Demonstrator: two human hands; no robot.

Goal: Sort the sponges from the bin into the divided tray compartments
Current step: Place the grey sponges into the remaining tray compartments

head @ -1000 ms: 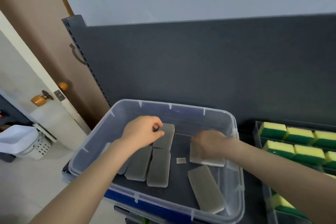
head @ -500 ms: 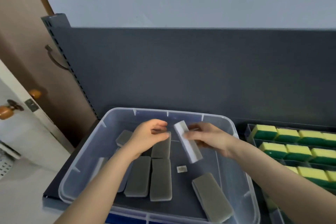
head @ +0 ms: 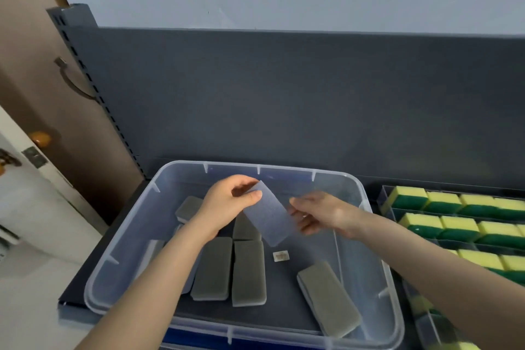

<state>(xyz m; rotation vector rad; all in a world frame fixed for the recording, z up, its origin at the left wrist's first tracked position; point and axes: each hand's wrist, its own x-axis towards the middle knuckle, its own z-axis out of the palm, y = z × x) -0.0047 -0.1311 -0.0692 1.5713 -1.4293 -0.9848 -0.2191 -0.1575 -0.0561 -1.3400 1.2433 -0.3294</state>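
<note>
A clear plastic bin (head: 127, 239) holds several grey sponges, such as one (head: 248, 273) lying flat in the middle and another (head: 329, 298) at the front right. Above them I hold a pale grey sponge (head: 268, 214) with both hands, its white face up. My left hand (head: 227, 204) pinches its far end between thumb and fingers. My right hand (head: 321, 214) grips its right edge. The divided tray (head: 383, 196) at the right holds rows of yellow-and-green sponges (head: 451, 226).
A small pale tag (head: 280, 256) lies on the bin floor. A dark grey back panel (head: 284, 99) rises behind the bin. A brown door (head: 37, 94) with an orange knob stands at the left.
My right hand lifted the pale sponge from the bin floor and turned it flat. My left hand let go of the sponge it touched and took the lifted sponge's far end.
</note>
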